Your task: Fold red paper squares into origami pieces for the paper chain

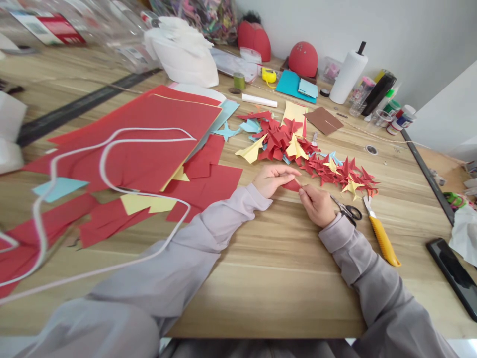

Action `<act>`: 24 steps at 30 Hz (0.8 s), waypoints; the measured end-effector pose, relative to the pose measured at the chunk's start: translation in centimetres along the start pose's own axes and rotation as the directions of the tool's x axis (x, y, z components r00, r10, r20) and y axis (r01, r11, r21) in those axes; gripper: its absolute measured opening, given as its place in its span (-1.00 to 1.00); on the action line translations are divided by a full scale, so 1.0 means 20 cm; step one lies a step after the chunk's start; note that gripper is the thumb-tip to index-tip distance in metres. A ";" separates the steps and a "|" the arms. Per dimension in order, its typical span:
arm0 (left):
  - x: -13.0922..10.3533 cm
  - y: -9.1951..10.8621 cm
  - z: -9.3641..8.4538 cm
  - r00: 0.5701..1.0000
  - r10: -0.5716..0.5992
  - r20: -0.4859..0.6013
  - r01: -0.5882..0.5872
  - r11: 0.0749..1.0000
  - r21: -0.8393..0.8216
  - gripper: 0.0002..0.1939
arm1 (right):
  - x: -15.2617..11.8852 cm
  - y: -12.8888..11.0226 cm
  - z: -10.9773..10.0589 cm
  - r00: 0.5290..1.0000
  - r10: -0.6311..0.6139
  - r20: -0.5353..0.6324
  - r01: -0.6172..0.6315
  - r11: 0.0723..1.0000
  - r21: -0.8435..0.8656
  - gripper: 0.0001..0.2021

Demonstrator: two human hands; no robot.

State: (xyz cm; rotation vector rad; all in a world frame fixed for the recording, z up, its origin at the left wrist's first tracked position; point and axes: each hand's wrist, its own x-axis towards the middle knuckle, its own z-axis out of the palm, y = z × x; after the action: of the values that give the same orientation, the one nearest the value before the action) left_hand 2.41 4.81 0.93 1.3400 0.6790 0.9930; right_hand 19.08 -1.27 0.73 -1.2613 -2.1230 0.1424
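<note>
A small piece of red paper (291,185) is held between my two hands, low over the middle of the wooden table. My left hand (275,180) grips its left side, thumb on top and fingers behind. On its right edge my right hand (316,204) is pinched, the fingers curled in. Just beyond my hands lies a heap of folded red paper pieces (278,139), with yellow and light blue ones among them. Red paper stars (348,171) spread to the right of the heap. Black-handled scissors (350,213) rest beside my right hand, partly hidden by it.
Red sheets (149,134) and a white cable (108,159) cover the left side. A yellow-handled cutter (383,238) and a black phone (452,276) lie at right. Along the back stand bottles (402,119), a white roll (349,77) and a yellow tape measure (269,75).
</note>
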 end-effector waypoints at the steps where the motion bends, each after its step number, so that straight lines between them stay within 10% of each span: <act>1: 0.00 0.00 0.00 1.000 0.009 -0.005 -0.009 1.000 0.023 -0.72 | 0.00 0.00 0.00 1.000 -0.002 0.002 0.002 1.000 -0.001 -0.70; 16: -0.01 0.01 0.01 0.999 -0.026 0.020 0.028 0.996 -0.079 -0.34 | 0.00 0.00 0.00 1.000 0.018 0.002 -0.018 0.999 0.038 -0.74; 24: -0.02 0.02 0.04 0.999 -0.043 0.009 0.043 0.998 -0.038 -0.51 | 0.00 -0.01 -0.01 1.000 0.002 0.024 -0.003 0.999 0.044 -0.72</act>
State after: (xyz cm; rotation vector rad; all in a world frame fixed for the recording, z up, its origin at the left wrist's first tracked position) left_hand 2.79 4.06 1.35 1.2903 0.6767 0.9612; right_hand 19.05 -1.48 0.94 -1.2428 -2.1268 0.2055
